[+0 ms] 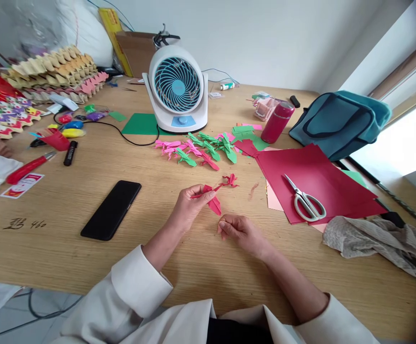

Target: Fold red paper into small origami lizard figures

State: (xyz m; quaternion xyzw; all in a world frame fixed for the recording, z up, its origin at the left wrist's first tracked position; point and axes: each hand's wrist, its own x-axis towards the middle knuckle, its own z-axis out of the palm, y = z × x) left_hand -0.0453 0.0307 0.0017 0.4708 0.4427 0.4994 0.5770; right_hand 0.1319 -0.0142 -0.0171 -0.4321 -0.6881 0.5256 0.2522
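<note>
My left hand (189, 203) pinches a small folded red paper figure (211, 198) just above the wooden table (68, 248). My right hand (238, 231) rests on the table just below and to the right of it, fingers curled together, with nothing visible in them. A second small red folded figure (230, 180) lies a little beyond the held one. Further back lies a cluster of pink, green and red folded figures (200, 150).
A black phone (112, 209) lies left of my hands. Red paper sheets (311, 184) with scissors (306, 200) on them lie at right, beside a grey cloth (376, 239). A desk fan (177, 88), red bottle (277, 122), teal bag (340, 122) and stacked paper crafts (50, 71) stand behind.
</note>
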